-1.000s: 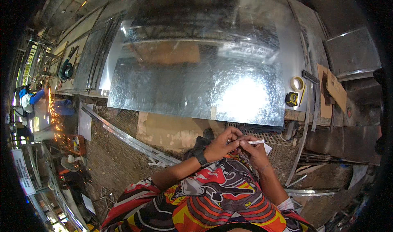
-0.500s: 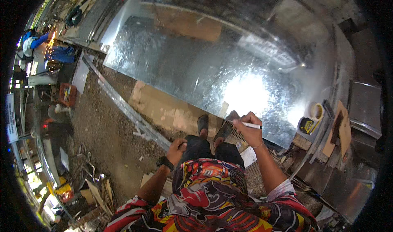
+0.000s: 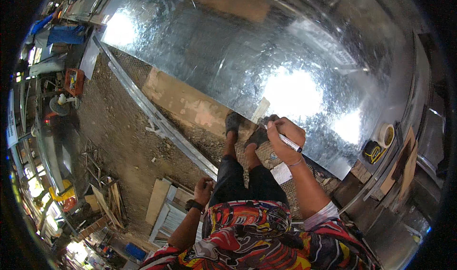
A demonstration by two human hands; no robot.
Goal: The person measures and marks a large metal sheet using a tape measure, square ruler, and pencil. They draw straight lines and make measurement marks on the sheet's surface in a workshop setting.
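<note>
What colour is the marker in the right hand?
The marker is mostly white, black at one end; clearest in head view.

White marker [image 3: 290,143] in right hand [image 3: 290,131]

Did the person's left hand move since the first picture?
Yes, the left hand has moved leftward and farther from the shiny metal sheet.

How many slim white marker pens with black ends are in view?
1: the slim white marker pen is in the right hand, by the edge of the shiny silver metal sheet. Others may be hidden from view.
</note>
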